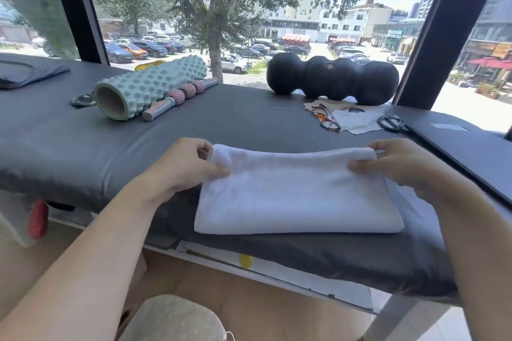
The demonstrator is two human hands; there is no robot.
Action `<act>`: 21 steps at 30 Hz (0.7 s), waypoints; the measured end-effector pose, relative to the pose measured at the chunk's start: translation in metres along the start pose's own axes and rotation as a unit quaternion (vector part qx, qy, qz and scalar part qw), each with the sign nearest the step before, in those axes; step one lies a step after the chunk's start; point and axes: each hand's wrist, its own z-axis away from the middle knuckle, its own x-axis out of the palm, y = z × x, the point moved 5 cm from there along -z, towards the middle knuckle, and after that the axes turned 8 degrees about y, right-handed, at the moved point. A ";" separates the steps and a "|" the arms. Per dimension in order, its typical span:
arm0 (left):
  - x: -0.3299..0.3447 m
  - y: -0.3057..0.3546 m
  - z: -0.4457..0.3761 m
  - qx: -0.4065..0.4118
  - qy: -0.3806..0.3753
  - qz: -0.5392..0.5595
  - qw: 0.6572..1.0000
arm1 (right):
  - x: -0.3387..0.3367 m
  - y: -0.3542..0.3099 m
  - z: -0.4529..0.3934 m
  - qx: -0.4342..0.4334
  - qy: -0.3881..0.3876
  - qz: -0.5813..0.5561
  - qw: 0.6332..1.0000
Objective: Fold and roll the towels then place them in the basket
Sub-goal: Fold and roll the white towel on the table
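We see the left hand (182, 166) and right hand (399, 163) each pinching a far corner of the folded white towel (296, 196), thumbs on top, fingers curled behind. The towel lies flat near the padded table's (235, 124) front edge, with bare surface beyond it before the foam roller (149, 86) and glasses (325, 117).

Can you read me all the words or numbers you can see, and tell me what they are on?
No words or numbers can be read here.
Teal shop sign outside the window: has lettering, too small and blurred to read.
Orange shop sign: too blurred to read.
White towel, green foam roller, black peanut roller: no writing visible.
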 end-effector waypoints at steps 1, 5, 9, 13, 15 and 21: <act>-0.004 0.002 0.003 -0.003 -0.001 0.001 1.000 | -0.003 -0.001 0.002 0.001 -0.013 0.023 1.000; -0.013 0.009 0.007 -0.001 0.034 0.041 0.999 | -0.008 -0.003 0.008 0.002 -0.010 0.042 0.999; -0.019 0.019 0.006 0.027 0.116 0.101 0.988 | -0.010 -0.017 0.012 -0.040 0.054 -0.115 0.991; -0.024 0.024 0.004 0.079 0.156 0.231 0.957 | -0.012 -0.024 0.012 -0.092 0.095 -0.263 0.956; -0.026 0.022 0.003 0.100 0.159 0.208 0.960 | -0.014 -0.025 0.014 -0.131 0.115 -0.226 0.959; -0.012 -0.003 0.018 0.039 -0.045 -0.059 0.996 | -0.014 -0.005 0.021 -0.141 -0.025 0.074 0.987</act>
